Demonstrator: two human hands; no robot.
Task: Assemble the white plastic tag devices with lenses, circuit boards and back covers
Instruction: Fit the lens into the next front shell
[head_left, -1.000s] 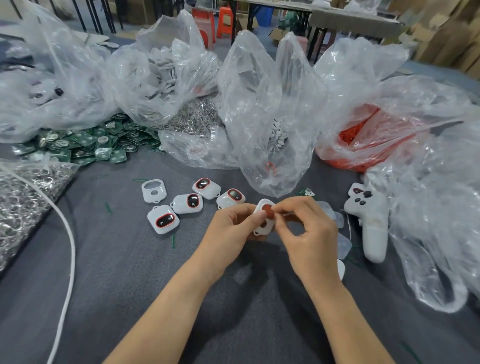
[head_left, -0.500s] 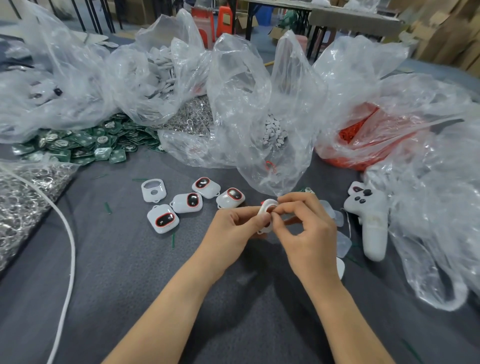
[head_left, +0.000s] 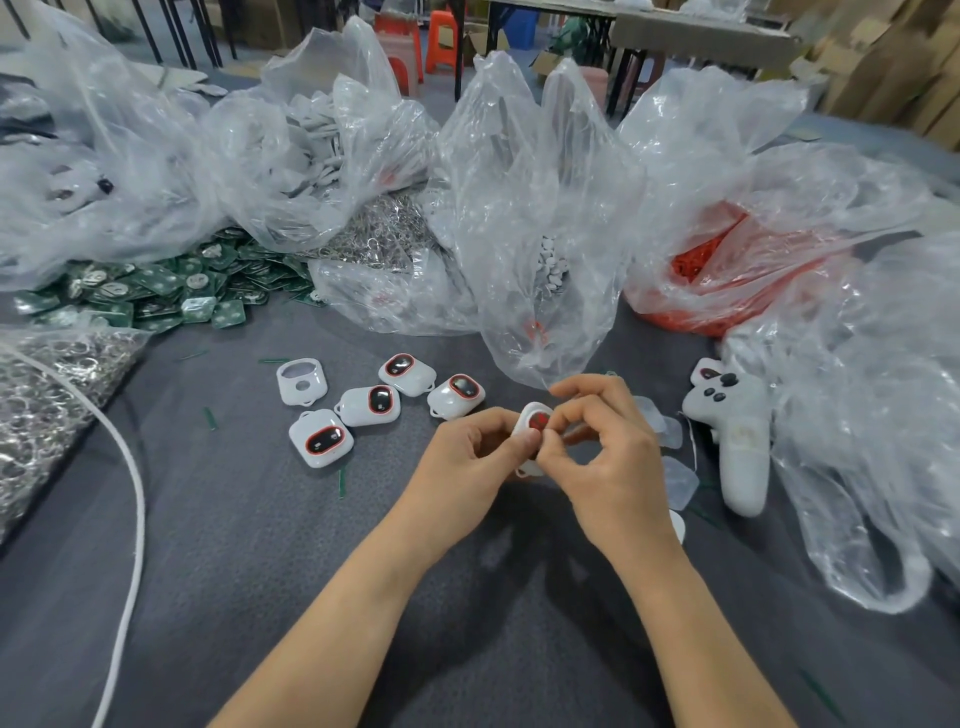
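My left hand (head_left: 467, 457) grips a white tag shell (head_left: 532, 423) with a red-rimmed window, held just above the grey table. My right hand (head_left: 608, 452) pinches the same shell at that window with thumb and forefinger; what lies under the fingertips is hidden. Several finished tags with dark red-rimmed lenses (head_left: 322, 438) (head_left: 371, 405) (head_left: 407, 368) (head_left: 457, 396) lie to the left, beside an empty white shell (head_left: 302, 382). Green circuit boards (head_left: 156, 293) are heaped at the far left. Clear lens pieces (head_left: 675, 483) lie right of my hands.
Clear plastic bags ring the work spot: white parts (head_left: 332, 130), metal rings (head_left: 379, 239), small white pieces (head_left: 550, 265), red parts (head_left: 711, 280). A white handheld controller (head_left: 737, 441) lies at the right. A white cable (head_left: 132, 499) and a bag of rings (head_left: 36, 410) are at the left.
Both hands stayed in place on the shell. The shell has turned a little in my fingers, and my right fingertips have shifted on its red-rimmed window.
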